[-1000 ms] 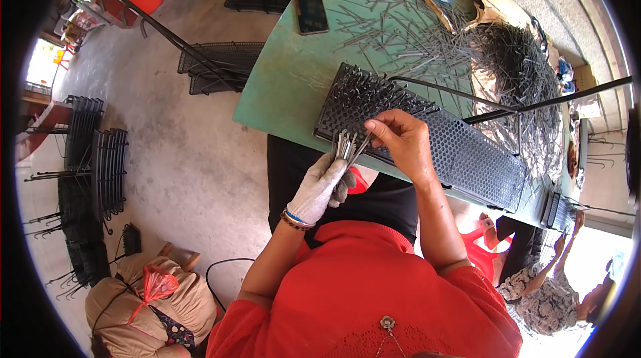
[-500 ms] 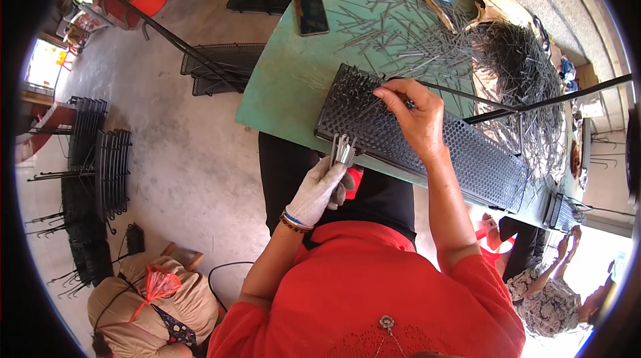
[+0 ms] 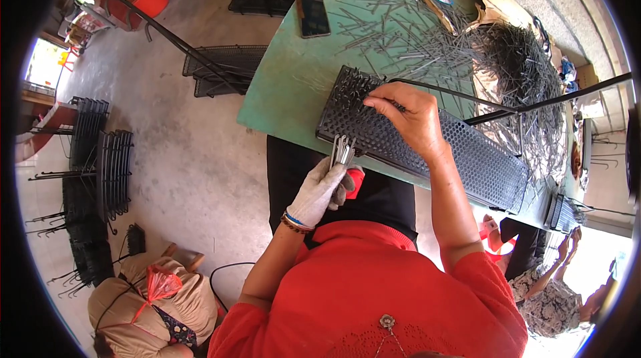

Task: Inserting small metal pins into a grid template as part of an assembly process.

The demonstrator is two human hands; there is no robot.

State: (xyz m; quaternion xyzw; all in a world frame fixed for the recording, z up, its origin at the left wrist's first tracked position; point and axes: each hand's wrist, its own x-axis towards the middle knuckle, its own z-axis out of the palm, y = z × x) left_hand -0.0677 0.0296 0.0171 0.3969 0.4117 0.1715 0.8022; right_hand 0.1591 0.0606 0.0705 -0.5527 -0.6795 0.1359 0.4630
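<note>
Along the green table's (image 3: pixel 277 94) near edge, a honeycombed black panel (image 3: pixel 467 161) bristles with dark rods (image 3: pixel 352 88) where the right hand (image 3: pixel 415 116) pinches narrowly, contents unclear, the gloved left hand (image 3: pixel 316 194) clasping silvery rods (image 3: pixel 342 151).

The floor (image 3: pixel 190 171) is hard and gray, with darker smudges here and there. A big green tabletop (image 3: pixel 280 84) stands beside a rough, pale wall (image 3: pixel 544 1) that looks bent near the edge of the view. Bright white light (image 3: pixel 604 251) shines in at the lower right, and more glows at the far upper left.
</note>
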